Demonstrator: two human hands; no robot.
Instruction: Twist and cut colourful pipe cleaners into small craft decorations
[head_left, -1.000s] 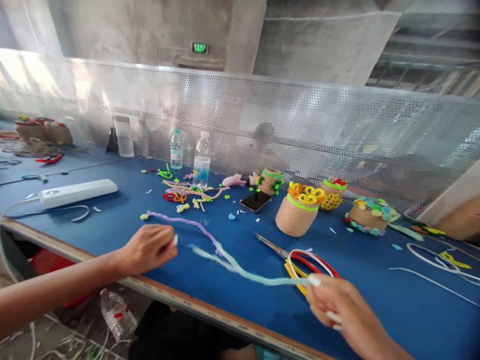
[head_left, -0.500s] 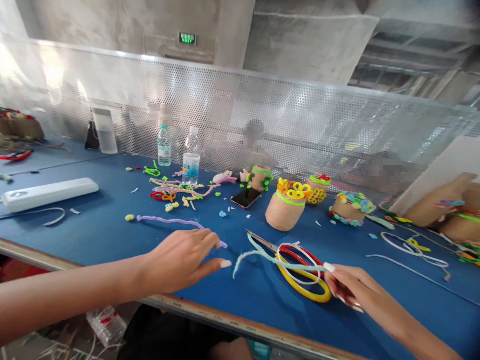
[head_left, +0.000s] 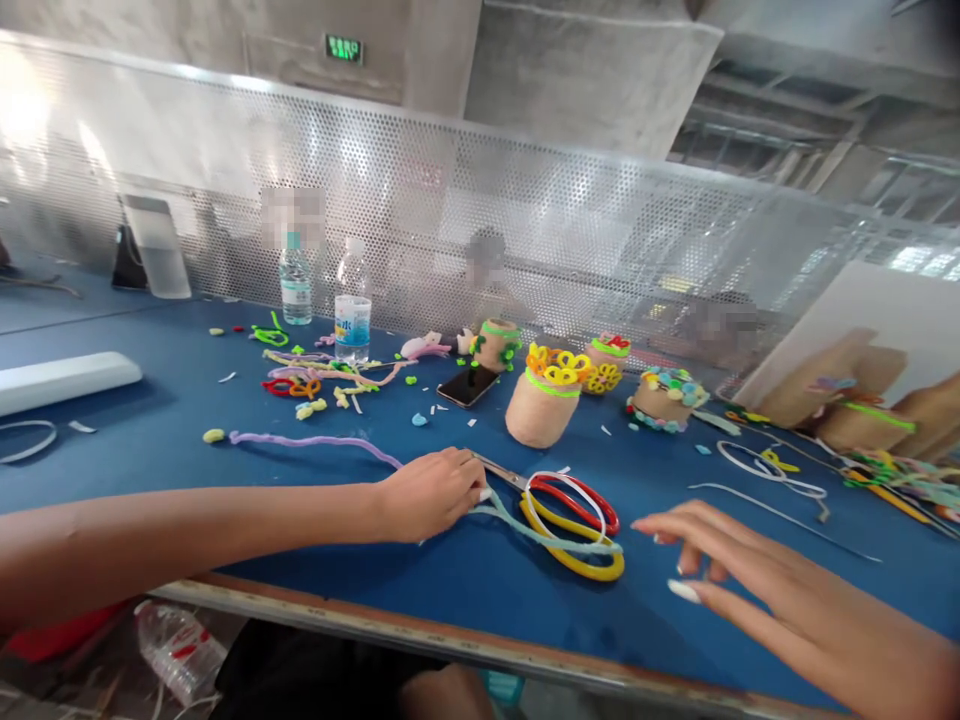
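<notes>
My left hand (head_left: 435, 495) is closed on one end of a light-blue pipe cleaner (head_left: 577, 547), just above the blue table. The rest of that pipe cleaner stretches right, across the scissors (head_left: 600, 572) with red and yellow handles. A thin white loop (head_left: 529, 492) also lies over the handles. My right hand (head_left: 757, 570) is open and holds nothing, its fingers apart to the right of the scissors. A purple pipe cleaner (head_left: 315, 441) runs along the table, its right end hidden behind my left hand.
Behind stand twine-wrapped jars, the nearest jar (head_left: 541, 412) topped with yellow and orange loops. A phone (head_left: 469, 386), a water bottle (head_left: 352, 320) and coloured pipe-cleaner scraps (head_left: 330, 375) lie or stand farther left. A perforated metal screen (head_left: 420, 230) closes off the back.
My left hand has moved right and taken hold of the light-blue pipe cleaner's left end. My right hand has let go of its other end and opened. The view has shifted right.
</notes>
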